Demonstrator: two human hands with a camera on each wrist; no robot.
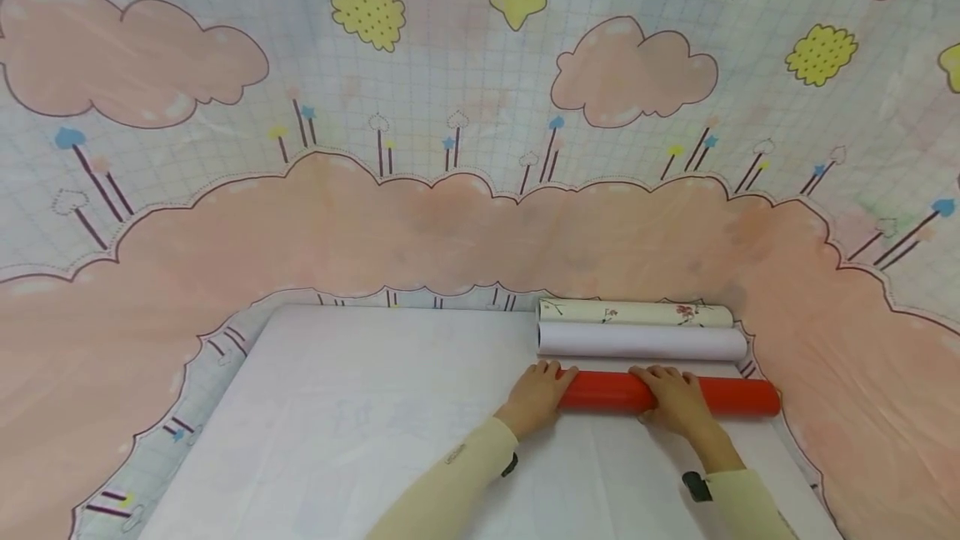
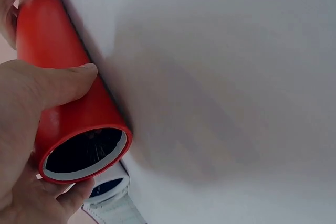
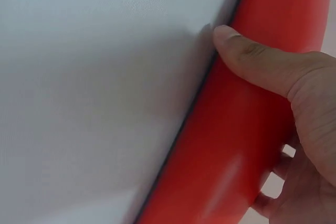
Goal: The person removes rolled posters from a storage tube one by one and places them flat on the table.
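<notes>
White table [image 1: 337, 407]: spread from the left before a patterned cloth [image 1: 420, 232] of peach clouds;
Left hand [image 1: 536, 398]: gripped the red roll [image 1: 603, 392] near its left end, thumb across the near side, fingers curled round beyond; a cream sleeve [image 1: 450, 482] covered the forearm;
White roll [image 1: 641, 341]: lay just beyond the red one, near the table's back edge; a flowered roll [image 1: 577, 312] lay alongside it, farther back;
Red roll: stretched left to right across the table's right side; its left end showed a dark hollow inside a pale rim; its right end reached the table's right edge;
Right hand [image 1: 675, 401]: clasped the red roll around its middle, thumb on the near side, fingers over the far side.
</notes>
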